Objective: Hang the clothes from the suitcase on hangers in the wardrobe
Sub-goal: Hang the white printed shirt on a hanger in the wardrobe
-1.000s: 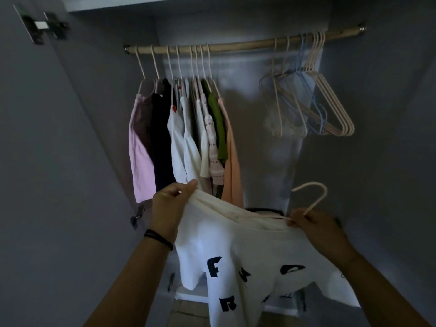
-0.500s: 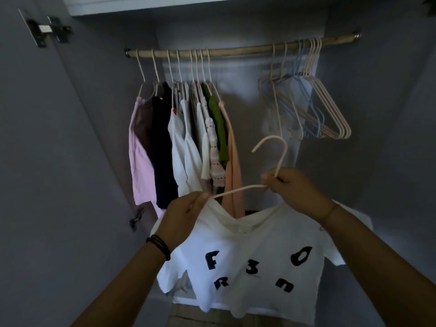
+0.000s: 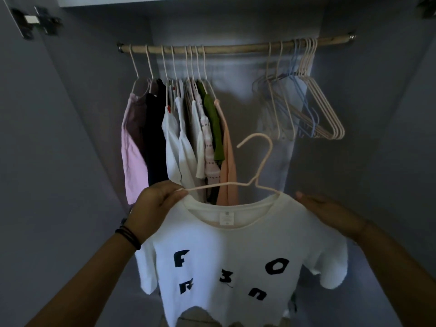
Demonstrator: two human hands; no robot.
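Shirt [image 3: 236, 256] is on the hanger [image 3: 212, 186], lying side to side between the hands, well below the rod [image 3: 236, 47]. Left hand [image 3: 155, 206] pinches the hanger's end; right hand [image 3: 330, 213] rests flat, fingers straight, on the shoulder. Hook points up toward the rod's bare middle, so I'd guess left lifts.

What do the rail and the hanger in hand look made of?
The rail: likely wood, a matte tan pole with uneven tone. The hanger: thin rod bent like wire, smooth pale pink coat, probably plastic over metal, unconfirmed.
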